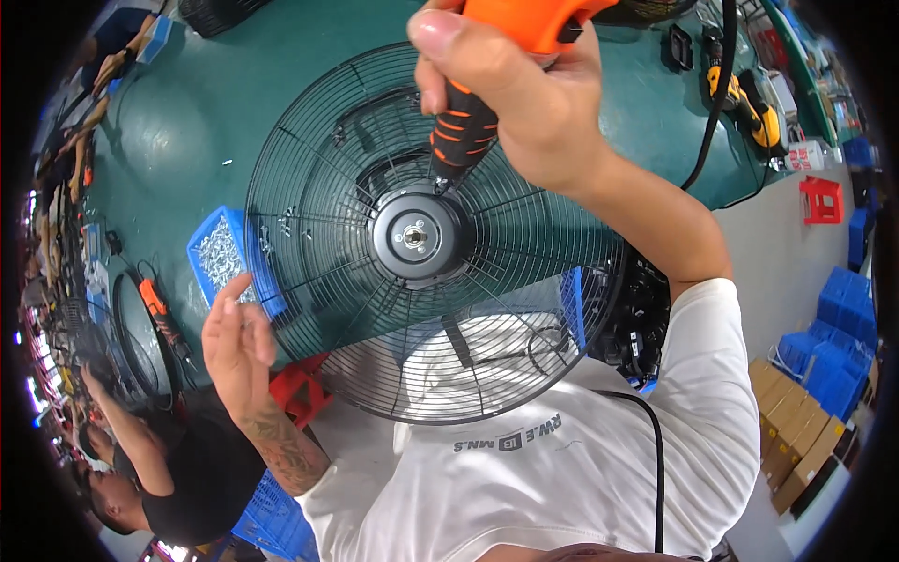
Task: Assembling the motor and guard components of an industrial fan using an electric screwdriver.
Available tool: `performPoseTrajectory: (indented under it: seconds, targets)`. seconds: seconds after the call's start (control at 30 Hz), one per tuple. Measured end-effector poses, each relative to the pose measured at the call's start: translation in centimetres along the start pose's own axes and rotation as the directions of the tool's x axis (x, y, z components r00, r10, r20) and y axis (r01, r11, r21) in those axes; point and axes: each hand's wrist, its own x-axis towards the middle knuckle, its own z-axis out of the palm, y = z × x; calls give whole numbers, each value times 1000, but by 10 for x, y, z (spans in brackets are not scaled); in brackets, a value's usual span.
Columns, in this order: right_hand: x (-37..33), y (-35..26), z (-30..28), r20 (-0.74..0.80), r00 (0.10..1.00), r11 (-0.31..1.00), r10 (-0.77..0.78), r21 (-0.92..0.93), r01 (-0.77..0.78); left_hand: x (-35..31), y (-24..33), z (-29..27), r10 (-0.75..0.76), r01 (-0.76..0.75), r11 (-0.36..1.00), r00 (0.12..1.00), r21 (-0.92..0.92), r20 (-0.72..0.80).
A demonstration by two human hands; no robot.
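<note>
"What comes singly, up close?"
"One large wire fan guard (pixel 459 421), one round motor (pixel 414 237) at its centre, and one blue parts bin (pixel 269 286)."
"And in pairs?"
"A left hand (pixel 239 342) and a right hand (pixel 534 103) make two; a held power screwdriver (pixel 464 129) and a second power screwdriver (pixel 161 311) make two of those."
"Anything past exact counting?"
"The screws (pixel 220 253) in that bin, dozens heaped together. Blue crates (pixel 846 309) and cardboard boxes (pixel 796 421), several of each, overlap too much."

A green worktable (pixel 173 136) stands over pale grey floor (pixel 763 253), with cardboard boxes (pixel 794 421) near blue crates (pixel 847 304)
</note>
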Motion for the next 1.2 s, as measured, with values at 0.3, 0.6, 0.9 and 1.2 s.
performPoseTrajectory:
  seconds: [0.3, 0.6, 0.9, 1.2]
  targets:
    - [1, 25, 8, -12, 997, 996, -72, -44, 71, 37, -36, -59, 80, -83, 997, 969, -6, -235]
    - [-12, 24, 29, 86, 980, 857, 181, -502, -115, 54, -53, -24, 231, -151, 827, 969, 542, -82]
    - [-16, 34, 26, 82, 977, 951, 196, -258, -169, 52, -67, -26, 303, -185, 842, 939, 507, -162]
    - [-19, 36, 31, 111, 960, 927, 258, -309, -213, 54, -72, -27, 394, -262, 798, 908, 543, -141]
